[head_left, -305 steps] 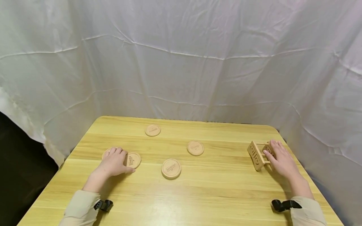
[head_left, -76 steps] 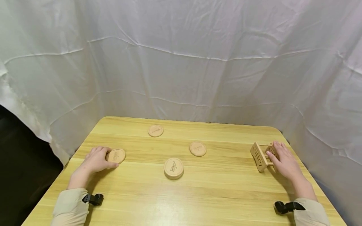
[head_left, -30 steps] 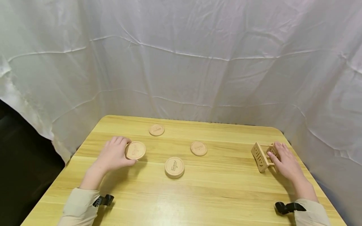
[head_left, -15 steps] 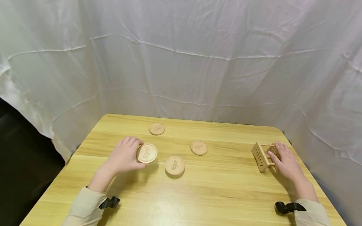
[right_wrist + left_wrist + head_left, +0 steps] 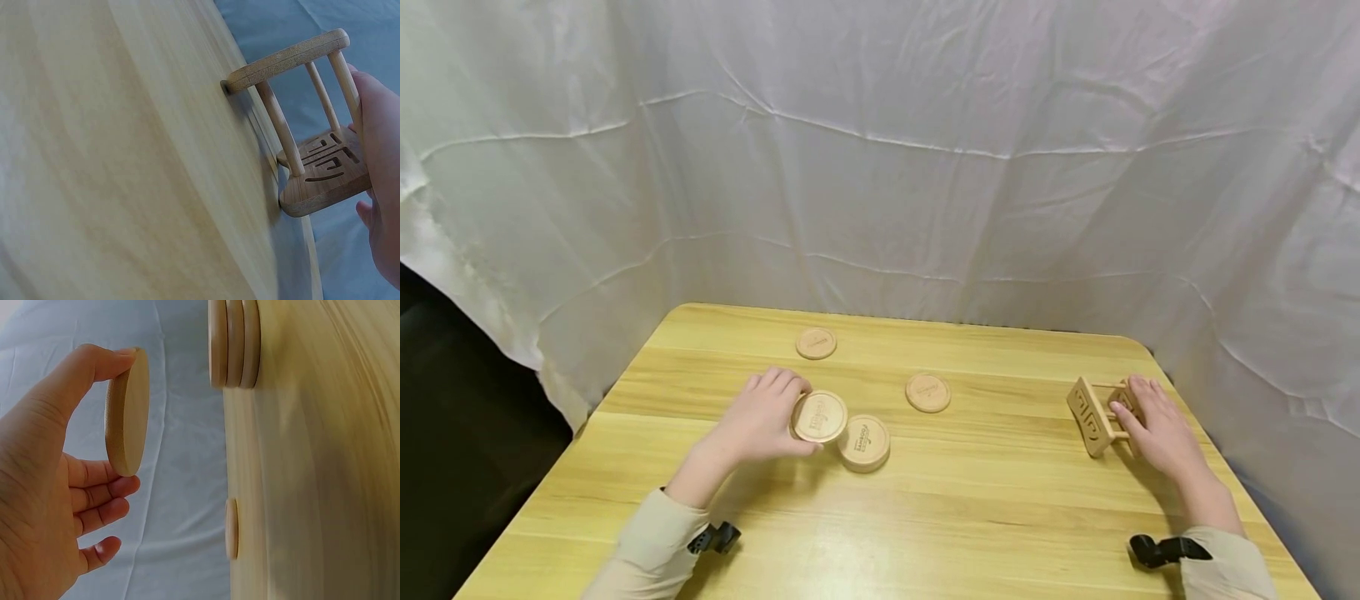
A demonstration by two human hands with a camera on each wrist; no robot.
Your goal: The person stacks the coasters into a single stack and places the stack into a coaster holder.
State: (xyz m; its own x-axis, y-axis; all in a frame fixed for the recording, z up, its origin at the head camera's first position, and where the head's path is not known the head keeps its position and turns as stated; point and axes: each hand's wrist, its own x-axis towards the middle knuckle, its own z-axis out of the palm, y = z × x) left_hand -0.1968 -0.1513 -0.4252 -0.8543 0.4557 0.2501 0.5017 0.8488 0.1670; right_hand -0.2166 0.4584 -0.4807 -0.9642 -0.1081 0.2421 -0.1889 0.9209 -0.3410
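Now pinching a coaster (image 5: 819, 417) by its rim in the left hand (image 5: 758, 427), between thumb and fingertips, with the spare fingers loosely bent. Holding it clear of the table (image 5: 1000, 517), just left of the stack (image 5: 863, 443) and apart from it in the left wrist view. Counting three coasters in that stack, standing roughly midway between the table's left and right edges. Over by the right edge, gripping one end panel of the rack (image 5: 1090, 417) with the right hand (image 5: 1161, 429), fingers over the outside and thumb toward the inside; showing only rods between the panels. Judging from the layout, apparently sitting about halfway through the gathering: three stacked, one in hand and not yet resting on the pile. Leaving two loose, by the look of it: a far coaster (image 5: 816, 342) lying near the far edge, left of centre, and a middle coaster (image 5: 928, 392) lying flat between stack and far edge, slightly rightward.
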